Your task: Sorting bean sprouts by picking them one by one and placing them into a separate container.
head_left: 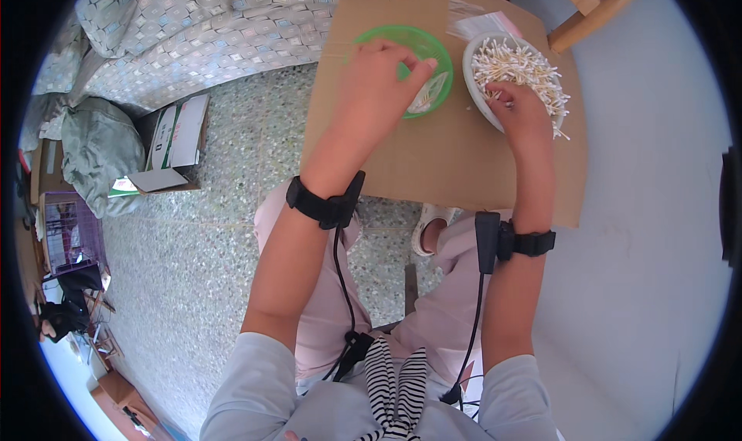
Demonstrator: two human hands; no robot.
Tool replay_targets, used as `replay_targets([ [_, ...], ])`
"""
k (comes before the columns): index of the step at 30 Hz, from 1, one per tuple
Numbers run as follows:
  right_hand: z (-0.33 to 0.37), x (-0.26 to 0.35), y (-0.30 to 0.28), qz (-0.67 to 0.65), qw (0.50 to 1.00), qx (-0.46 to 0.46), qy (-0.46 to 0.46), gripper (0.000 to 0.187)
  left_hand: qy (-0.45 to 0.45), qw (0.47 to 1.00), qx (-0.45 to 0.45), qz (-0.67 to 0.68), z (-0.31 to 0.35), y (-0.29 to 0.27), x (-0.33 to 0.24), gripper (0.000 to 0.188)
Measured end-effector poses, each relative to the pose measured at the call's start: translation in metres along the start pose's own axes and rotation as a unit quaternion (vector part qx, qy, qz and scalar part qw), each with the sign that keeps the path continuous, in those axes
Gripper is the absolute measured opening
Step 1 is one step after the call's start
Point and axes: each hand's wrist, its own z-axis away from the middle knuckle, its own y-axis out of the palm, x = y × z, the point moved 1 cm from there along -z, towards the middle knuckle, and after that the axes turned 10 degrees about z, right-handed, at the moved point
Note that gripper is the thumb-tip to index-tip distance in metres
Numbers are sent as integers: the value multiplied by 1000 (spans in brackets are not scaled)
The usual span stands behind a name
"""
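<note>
A pale round bowl (469, 68) heaped with white-tipped cotton swabs (514, 62) stands at the right of the cardboard-topped table. My right hand (523, 110) reaches into its near left side, thumb and fingers pinched together on a cotton swab, mostly hidden by the fingertips. To the left is a green plastic basket (442, 51) with a clear plastic bag (429, 93) inside. Over the basket's left part hovers my left hand (377, 81), its fingers curled in toward the thumb. Faint thin lines show beside it; what it holds, if anything, cannot be made out.
Brown cardboard (433, 163) covers the tabletop. A flat clear packet (495, 25) lies behind the bowl. A wooden chair (591, 8) is at the far right, beside a pale wall (641, 170). A patterned cover (209, 31) and an opened carton (176, 136) are on the left.
</note>
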Motion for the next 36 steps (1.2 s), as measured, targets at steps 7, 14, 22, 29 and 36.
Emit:
replay_targets([
  [7, -4, 4, -1, 49, 997, 36, 41, 14, 67, 997, -11, -44, 0, -1, -2, 27],
  [14, 7, 3, -15, 13, 996, -8, 88, 15, 29, 1000, 6, -9, 0, -1, -3, 26],
  [22, 10, 21, -21, -240, 966, -76, -59, 15, 116, 987, -2, 108, -4, 3, -30, 24],
  [29, 18, 61, -25, -249, 960, -59, -115, 17, 126, 991, -5, 53, -4, 6, -25, 19],
  [36, 19, 71, -24, -386, 918, -46, -85, 21, 90, 988, 12, 127, -8, -7, -33, 17],
])
